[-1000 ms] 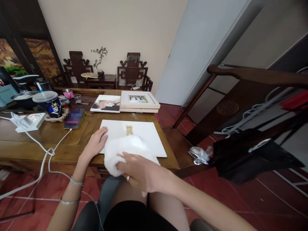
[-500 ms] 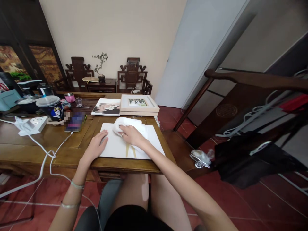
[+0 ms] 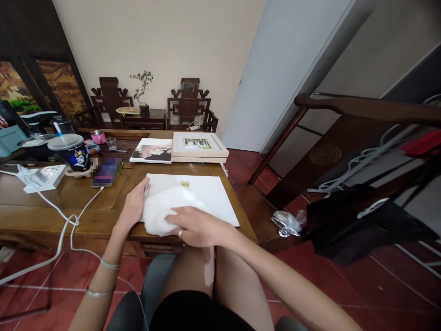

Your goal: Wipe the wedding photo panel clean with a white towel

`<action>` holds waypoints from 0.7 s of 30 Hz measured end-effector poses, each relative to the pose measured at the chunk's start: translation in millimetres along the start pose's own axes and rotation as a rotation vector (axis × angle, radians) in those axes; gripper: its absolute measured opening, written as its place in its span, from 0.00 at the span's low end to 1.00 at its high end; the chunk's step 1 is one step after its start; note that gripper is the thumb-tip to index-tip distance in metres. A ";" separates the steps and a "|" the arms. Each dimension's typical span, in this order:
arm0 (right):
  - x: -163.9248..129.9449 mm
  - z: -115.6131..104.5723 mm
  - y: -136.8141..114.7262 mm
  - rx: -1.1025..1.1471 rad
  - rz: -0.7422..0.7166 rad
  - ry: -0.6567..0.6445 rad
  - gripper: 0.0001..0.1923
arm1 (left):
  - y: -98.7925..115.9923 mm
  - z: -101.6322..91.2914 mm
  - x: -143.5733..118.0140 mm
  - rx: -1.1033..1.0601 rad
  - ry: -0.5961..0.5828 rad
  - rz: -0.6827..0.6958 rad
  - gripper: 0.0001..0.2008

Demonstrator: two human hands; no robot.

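A flat white board (image 3: 218, 191) lies on the wooden table in front of me, with a small gold mark showing near its far edge. My right hand (image 3: 200, 225) has its fingers closed on a fluffy white cloth (image 3: 156, 211). The bunched cloth rests on the board's near left part, hides much of its surface, and reaches over the near edge. At the board's left edge, my left hand (image 3: 133, 204) lies against it with fingers stretched out, close to the cloth.
Beyond the board are a photo panel (image 3: 151, 151) and stacked light wooden frames (image 3: 200, 147). To the left stand a phone (image 3: 106, 172), a lidded cup (image 3: 72, 154) and a white power strip (image 3: 46, 177) with cables. A dark wooden chair (image 3: 324, 147) is at my right.
My right hand has pulled the cloth from the board's far side toward me and its near left edge. My left hand has shifted slightly left, onto the board's edge.
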State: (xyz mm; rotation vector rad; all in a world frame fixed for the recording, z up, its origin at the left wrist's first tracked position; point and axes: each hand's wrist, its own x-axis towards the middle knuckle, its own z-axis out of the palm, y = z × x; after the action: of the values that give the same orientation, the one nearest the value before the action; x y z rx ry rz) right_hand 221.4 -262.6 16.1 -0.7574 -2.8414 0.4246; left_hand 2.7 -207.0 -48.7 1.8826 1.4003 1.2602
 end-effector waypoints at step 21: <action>114.1 -2.7 80.0 0.086 0.399 0.225 0.17 | -2.7 -0.4 0.3 0.342 -0.140 0.130 0.23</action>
State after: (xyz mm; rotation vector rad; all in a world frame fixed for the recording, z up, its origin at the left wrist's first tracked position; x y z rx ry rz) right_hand 161.1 -137.5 3.8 -1.2711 -2.4450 0.4766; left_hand 1.1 -205.8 -50.6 2.2744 1.5132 0.9677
